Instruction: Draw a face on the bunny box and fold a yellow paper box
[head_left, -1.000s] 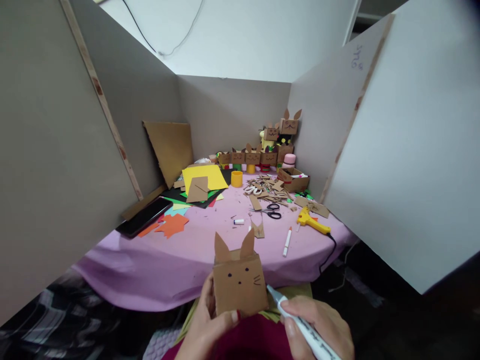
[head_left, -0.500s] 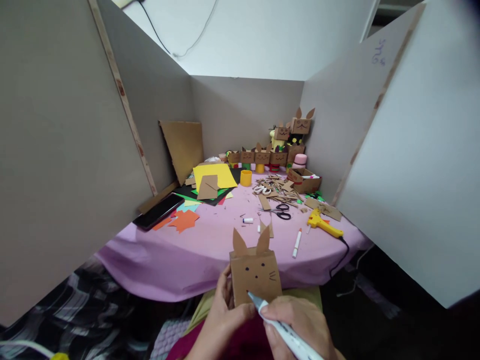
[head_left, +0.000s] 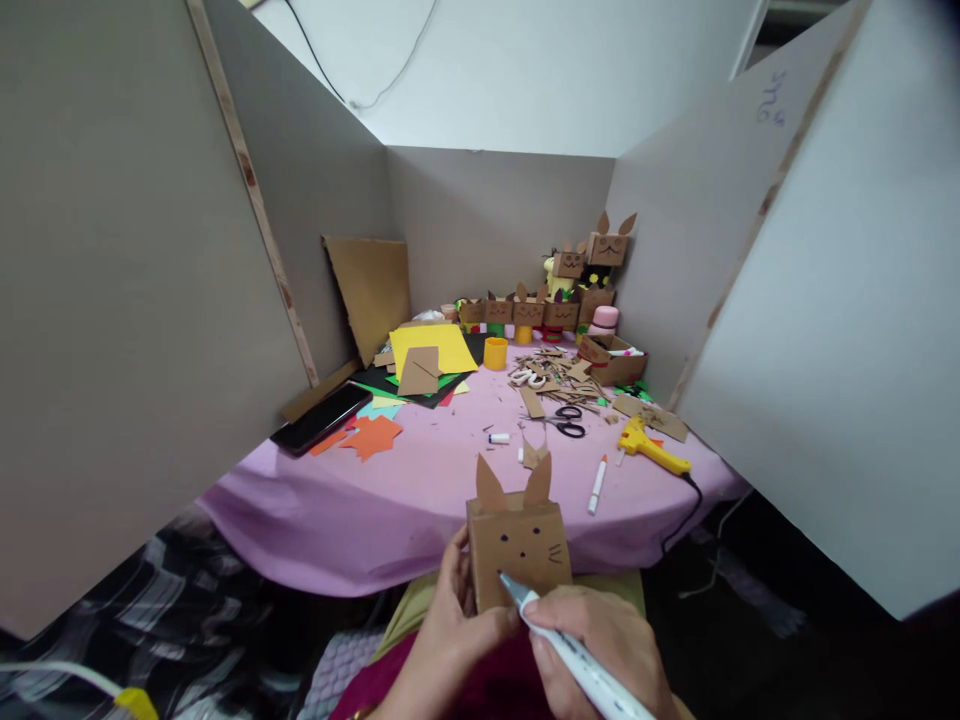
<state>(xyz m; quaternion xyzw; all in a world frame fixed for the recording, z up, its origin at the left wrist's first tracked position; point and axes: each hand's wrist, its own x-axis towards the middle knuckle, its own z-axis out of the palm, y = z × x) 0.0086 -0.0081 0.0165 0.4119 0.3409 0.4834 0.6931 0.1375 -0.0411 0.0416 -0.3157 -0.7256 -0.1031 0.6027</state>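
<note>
A small brown cardboard box with two pointed ears (head_left: pixel 517 545) is held up in front of me, below the table's near edge. Two dot eyes, a nose and whiskers on its right side are drawn on its face. My left hand (head_left: pixel 450 635) grips the box from the left and underneath. My right hand (head_left: pixel 600 645) is closed round a white marker (head_left: pixel 570 660), and the marker's tip touches the box's face at the lower left.
A table under a purple cloth (head_left: pixel 375 500) carries coloured paper (head_left: pixel 427 350), a phone (head_left: pixel 322 418), scissors (head_left: pixel 566 420), a yellow glue gun (head_left: pixel 649 445), another marker (head_left: pixel 598 482), cardboard scraps and a row of finished eared boxes (head_left: pixel 540 305) at the back. Grey boards wall in three sides.
The marker has come from beside the box's right edge onto its face at the lower left. The view has shifted, so the box now sits further right and lower.
</note>
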